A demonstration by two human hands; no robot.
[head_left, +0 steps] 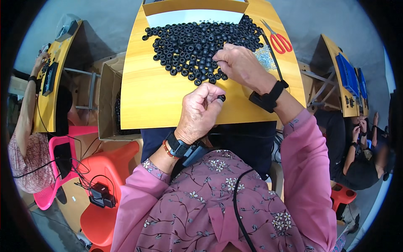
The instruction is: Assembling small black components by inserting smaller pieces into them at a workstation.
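Observation:
A wide heap of small black ring-shaped pieces [189, 44], each with a hole in the middle, covers the far part of the yellow table [147, 101]. Near the table's front edge, my left hand [199, 111] is closed around one black ring-shaped piece [221, 98], which pokes out beside the thumb. My right hand [241, 67] hovers at the heap's right side, thumb and fingers pinched together. Whatever sits in that pinch is too small to make out. Just right of it lies a patch of small clear or silvery bits [265, 58].
Scissors with red handles [280, 42] lie at the far right of the table, beside a dark cable. An open box [193, 14] stands behind the heap. Left of the table is a large cardboard carton [110, 96], with a red stool [103, 180] nearer. Other people sit at side tables.

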